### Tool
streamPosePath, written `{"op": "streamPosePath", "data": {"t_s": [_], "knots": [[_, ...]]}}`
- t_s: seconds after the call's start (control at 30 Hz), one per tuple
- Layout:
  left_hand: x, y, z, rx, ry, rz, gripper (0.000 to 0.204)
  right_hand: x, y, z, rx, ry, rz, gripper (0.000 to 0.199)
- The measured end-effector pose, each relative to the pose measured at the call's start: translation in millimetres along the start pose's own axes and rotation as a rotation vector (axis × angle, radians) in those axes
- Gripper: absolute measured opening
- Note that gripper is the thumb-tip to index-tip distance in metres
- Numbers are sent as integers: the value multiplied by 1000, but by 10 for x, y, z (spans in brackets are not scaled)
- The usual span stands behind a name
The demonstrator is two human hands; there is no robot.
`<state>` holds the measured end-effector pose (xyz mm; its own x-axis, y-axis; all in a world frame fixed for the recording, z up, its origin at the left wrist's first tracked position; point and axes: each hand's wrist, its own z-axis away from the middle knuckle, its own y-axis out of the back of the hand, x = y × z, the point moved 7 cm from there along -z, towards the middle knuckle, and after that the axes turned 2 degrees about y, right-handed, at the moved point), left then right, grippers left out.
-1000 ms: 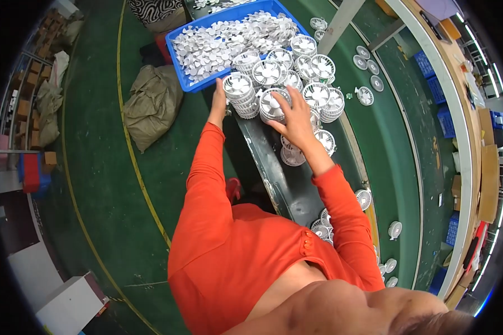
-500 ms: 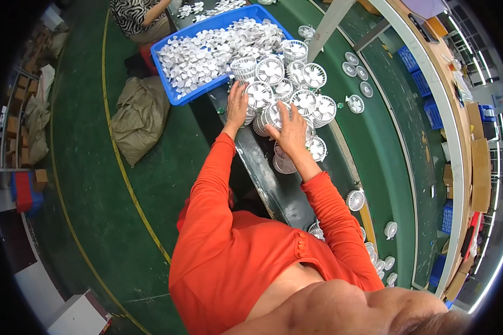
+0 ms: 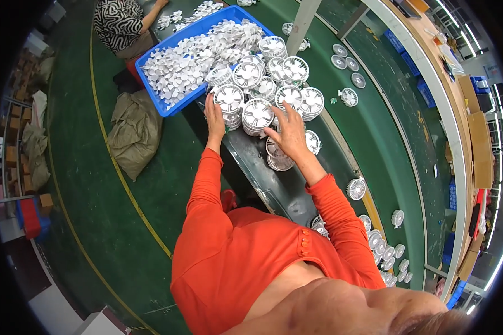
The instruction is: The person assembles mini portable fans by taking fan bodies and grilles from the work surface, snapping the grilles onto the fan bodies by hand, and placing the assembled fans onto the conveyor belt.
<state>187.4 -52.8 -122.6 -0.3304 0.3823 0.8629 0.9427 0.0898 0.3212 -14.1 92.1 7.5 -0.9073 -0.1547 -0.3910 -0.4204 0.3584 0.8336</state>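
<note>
White round fan housings with white blades inside stand in stacks on the dark bench (image 3: 246,164). My left hand (image 3: 214,124) lies with straight fingers along the left side of one fan stack (image 3: 229,99). My right hand (image 3: 289,134) is open with fingers spread, beside the middle fan stack (image 3: 257,114). Its fingertips reach over the edge of another fan housing (image 3: 289,96); I cannot tell whether they press on it. Behind the stacks a blue tray (image 3: 167,110) holds many loose white fan blades (image 3: 190,61).
A green conveyor belt (image 3: 369,128) runs along the right, carrying scattered fan parts and round white covers (image 3: 352,64). A metal post (image 3: 303,25) rises beside the stacks. An olive sack (image 3: 134,134) stands on the floor at left. Another person (image 3: 120,28) sits beyond the tray.
The view has shifted, so the tray and stacks sit further left. My right hand has moved off the middle stack to its right side, uncovering its top fan. My left hand stays beside the stacks.
</note>
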Motion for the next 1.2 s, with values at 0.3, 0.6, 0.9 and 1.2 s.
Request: {"op": "streamPosePath", "data": {"t_s": [0.3, 0.6, 0.9, 1.2], "knots": [[469, 285, -221, 194, 140, -255, 26, 536, 571, 889, 106, -277, -83, 44], [870, 251, -466, 134, -47, -401, 15, 2097, 1128, 3129, 279, -762, 360, 52], [1464, -23, -589, 124, -148, -439, 18, 2318, 984, 3593, 282, -925, 291, 72], [1806, -435, -645, 126, -113, 4, 27, 2199, 956, 3365, 210, -970, 208, 80]]}}
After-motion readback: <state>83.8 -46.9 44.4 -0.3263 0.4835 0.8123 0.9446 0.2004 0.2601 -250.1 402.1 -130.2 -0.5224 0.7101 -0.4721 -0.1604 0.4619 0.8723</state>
